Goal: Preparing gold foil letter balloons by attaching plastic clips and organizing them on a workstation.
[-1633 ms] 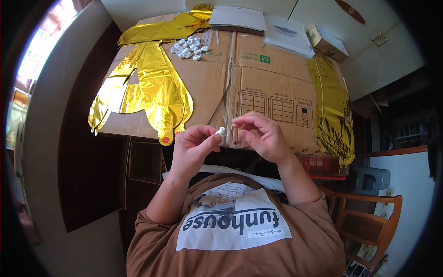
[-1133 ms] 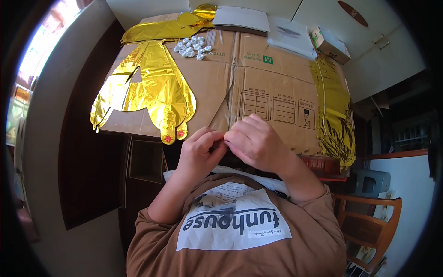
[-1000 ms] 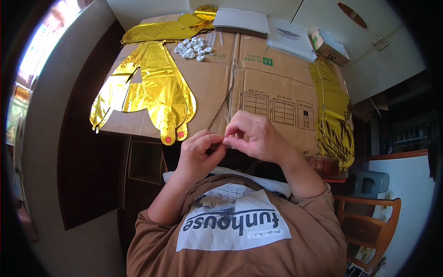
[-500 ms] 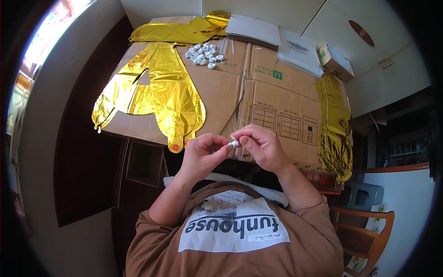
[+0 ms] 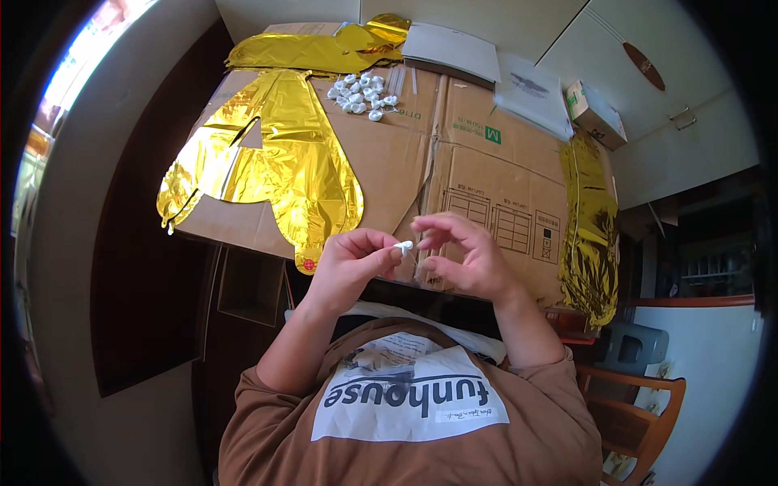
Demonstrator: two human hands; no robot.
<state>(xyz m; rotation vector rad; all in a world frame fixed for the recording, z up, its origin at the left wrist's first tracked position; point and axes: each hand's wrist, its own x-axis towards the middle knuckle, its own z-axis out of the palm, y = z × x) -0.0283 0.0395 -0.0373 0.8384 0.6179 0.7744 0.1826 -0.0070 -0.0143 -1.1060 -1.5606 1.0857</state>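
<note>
My left hand [image 5: 350, 269] pinches a small white bundle [image 5: 407, 245], knotted-looking, between thumb and forefinger. A thin strand seems to hang from it. Just to the right, my right hand [image 5: 472, 261] is open, its thumb and fingers spread apart and off the bundle. Both hands are over the near edge of a brown cardboard sheet [image 5: 389, 170]. Left of them lies a flat gold foil balloon [image 5: 324, 178] shaped like a letter A, its tail end close to my left wrist. Farther back sits a pile of similar white bundles [image 5: 356, 95].
More folded gold foil [image 5: 292, 53] stretches along the back left. A white flat box [image 5: 450, 50], a clear plastic packet [image 5: 531, 93] and a small carton [image 5: 596, 113] stand at the back right. Gold foil fringe [image 5: 590, 235] covers the right edge. A wooden chair [image 5: 673, 421] is at the lower right.
My right hand has let go of the white bundle and opened, its fingers spreading away from it. My left hand keeps its pinch. The view has shifted slightly.
</note>
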